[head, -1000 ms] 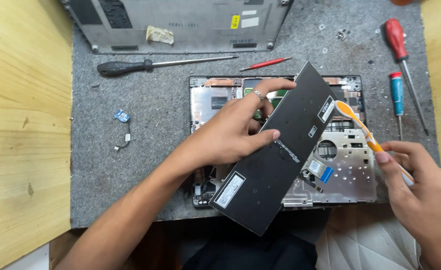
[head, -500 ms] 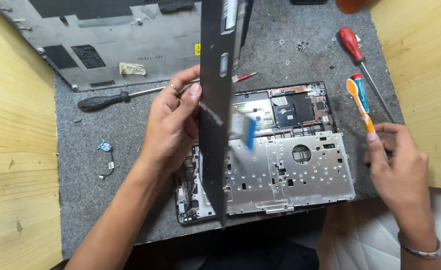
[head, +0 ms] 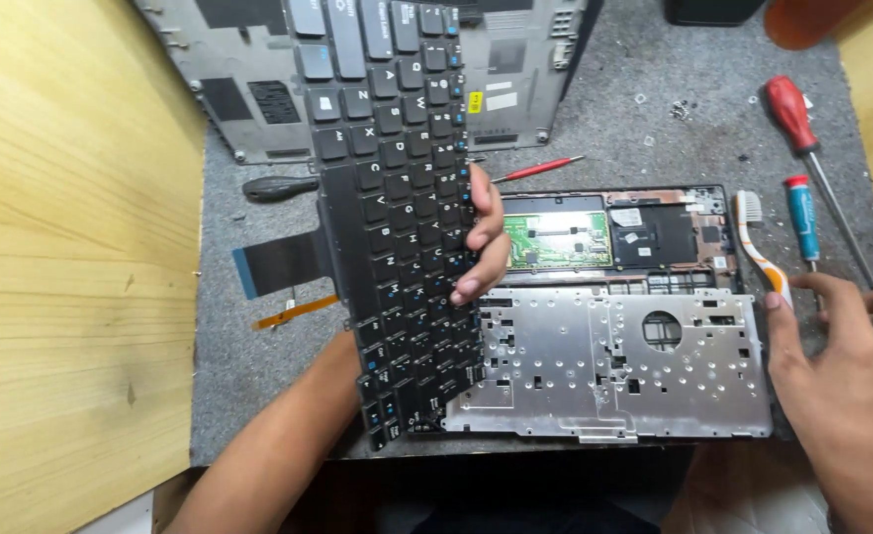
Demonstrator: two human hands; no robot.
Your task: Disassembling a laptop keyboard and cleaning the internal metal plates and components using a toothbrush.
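The keyboard (head: pixel 397 218) stands on edge left of centre in the frame, keys facing the camera, its flat ribbon cables (head: pixel 273 265) trailing left. It looks light, thin and somewhat flexible, best taken by its long edges, clear of the delicate ribbons. The left hand (head: pixel 481 242) reaches up from below, fingers clamped over its right edge. The right hand (head: pixel 852 366), lower right, pinches a toothbrush (head: pixel 761 252) beside the open laptop chassis (head: pixel 614 366).

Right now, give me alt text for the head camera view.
The left hand holds a black laptop keyboard lifted off an opened laptop base on a grey mat. The right hand grips an orange and white toothbrush, with screwdrivers nearby.
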